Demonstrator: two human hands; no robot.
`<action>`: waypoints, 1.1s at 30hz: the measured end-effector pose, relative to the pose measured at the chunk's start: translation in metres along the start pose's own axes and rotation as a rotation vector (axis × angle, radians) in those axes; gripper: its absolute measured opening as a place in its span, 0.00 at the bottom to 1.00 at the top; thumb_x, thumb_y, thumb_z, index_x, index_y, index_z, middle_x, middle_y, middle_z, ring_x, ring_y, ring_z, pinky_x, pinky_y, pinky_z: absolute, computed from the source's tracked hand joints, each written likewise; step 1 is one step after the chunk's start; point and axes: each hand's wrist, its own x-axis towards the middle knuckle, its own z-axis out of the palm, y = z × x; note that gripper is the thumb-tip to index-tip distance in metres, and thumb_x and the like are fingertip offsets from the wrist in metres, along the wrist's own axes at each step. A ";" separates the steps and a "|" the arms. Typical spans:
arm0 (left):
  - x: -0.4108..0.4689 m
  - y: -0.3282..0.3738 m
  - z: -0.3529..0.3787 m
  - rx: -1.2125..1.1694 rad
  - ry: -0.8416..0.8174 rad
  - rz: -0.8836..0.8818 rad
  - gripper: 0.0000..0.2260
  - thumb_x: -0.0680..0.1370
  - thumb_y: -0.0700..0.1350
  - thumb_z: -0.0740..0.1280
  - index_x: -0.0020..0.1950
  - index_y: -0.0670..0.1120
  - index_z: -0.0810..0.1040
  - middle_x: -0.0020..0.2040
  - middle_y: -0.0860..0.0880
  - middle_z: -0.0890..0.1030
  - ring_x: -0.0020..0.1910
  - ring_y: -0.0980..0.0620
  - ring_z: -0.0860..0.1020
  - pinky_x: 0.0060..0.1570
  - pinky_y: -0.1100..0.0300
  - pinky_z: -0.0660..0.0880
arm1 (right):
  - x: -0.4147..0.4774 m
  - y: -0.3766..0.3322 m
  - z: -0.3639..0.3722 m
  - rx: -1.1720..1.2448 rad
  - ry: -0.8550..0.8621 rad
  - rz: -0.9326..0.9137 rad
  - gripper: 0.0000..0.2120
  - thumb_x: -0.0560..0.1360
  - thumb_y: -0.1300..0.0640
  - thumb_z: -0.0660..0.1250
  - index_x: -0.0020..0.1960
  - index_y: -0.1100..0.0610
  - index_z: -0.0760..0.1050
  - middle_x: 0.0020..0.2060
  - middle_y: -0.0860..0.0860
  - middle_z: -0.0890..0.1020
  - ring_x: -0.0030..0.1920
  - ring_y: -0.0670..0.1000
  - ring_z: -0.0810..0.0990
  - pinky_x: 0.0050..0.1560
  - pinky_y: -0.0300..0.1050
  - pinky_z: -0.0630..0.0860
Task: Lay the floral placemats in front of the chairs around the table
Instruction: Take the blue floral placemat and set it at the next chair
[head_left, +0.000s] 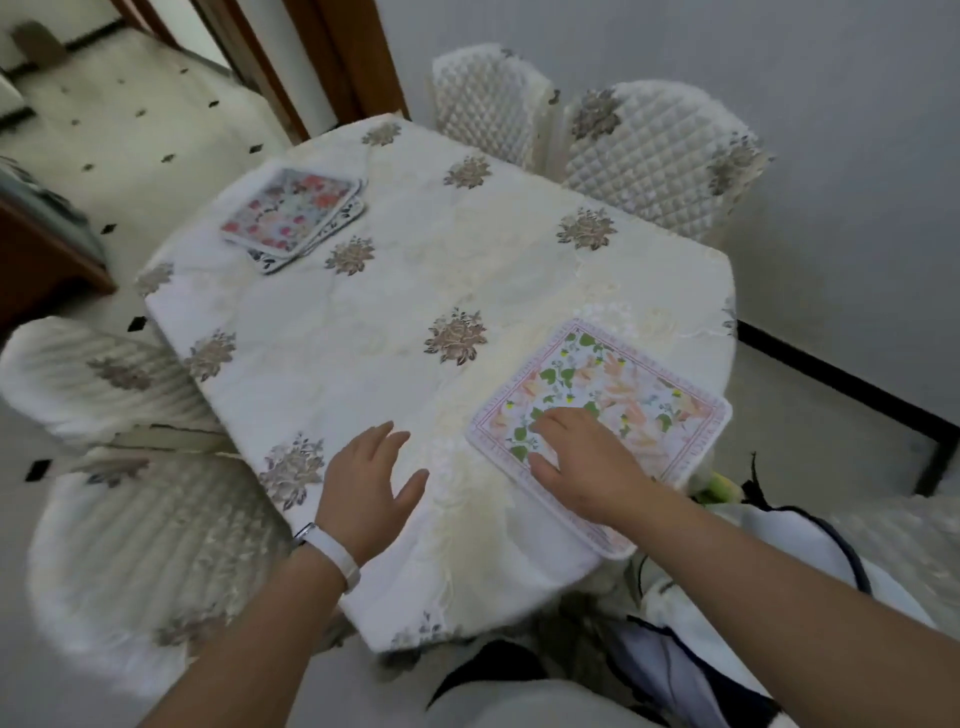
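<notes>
While two chairs in white ribbed covers stand at the left edge of the frame, one chair (78, 374) at mid-height and a second chair (145, 545) below it, both are tucked close against the table (415, 249). It is draped in a cream cloth with grey-brown flower motifs.

In the upper left part of the table lies a stack of floral placemats (291, 213). The top one shows red and pink blooms, and dark-patterned edges of the mats beneath peek out at its lower right.

Lower centre, the left hand (363, 483) is over bare cloth near the table's near edge, fingers straight and loosely spread, thumb out to the right, holding nothing. Whether its palm touches the cloth cannot be told. A white wristband (332, 556) circles that wrist.

To the right, a single placemat (623, 395) with green leaves, peach flowers and a pink border lies flat at the lower right corner of the table, its near corner reaching the table's edge. The right hand (587, 457) rests on the mat's near left part, fingers flat and slightly apart, pressing down rather than gripping.

In the upper right, two quilted white chairs, a far chair (488, 98) and a nearer chair (654, 156), stand side by side at the table's far edge against a pale wall.
</notes>
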 end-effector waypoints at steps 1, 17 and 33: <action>-0.011 -0.004 -0.002 0.031 0.019 -0.008 0.27 0.74 0.62 0.57 0.65 0.46 0.75 0.68 0.43 0.75 0.66 0.41 0.73 0.64 0.42 0.69 | 0.004 -0.012 0.002 -0.020 -0.009 -0.057 0.21 0.80 0.49 0.59 0.68 0.59 0.72 0.65 0.55 0.75 0.66 0.56 0.69 0.66 0.50 0.66; -0.194 -0.167 -0.069 0.126 0.261 -0.431 0.25 0.75 0.60 0.58 0.65 0.49 0.77 0.68 0.43 0.76 0.67 0.41 0.73 0.64 0.41 0.67 | 0.040 -0.255 0.085 -0.202 -0.073 -0.623 0.23 0.74 0.47 0.58 0.62 0.57 0.78 0.59 0.56 0.81 0.58 0.59 0.78 0.55 0.53 0.78; -0.417 -0.418 -0.168 0.141 0.478 -0.627 0.24 0.76 0.60 0.58 0.66 0.49 0.76 0.69 0.45 0.74 0.70 0.42 0.70 0.65 0.45 0.66 | 0.035 -0.583 0.219 -0.191 0.028 -0.935 0.25 0.76 0.44 0.58 0.66 0.57 0.76 0.60 0.55 0.79 0.60 0.58 0.76 0.61 0.51 0.71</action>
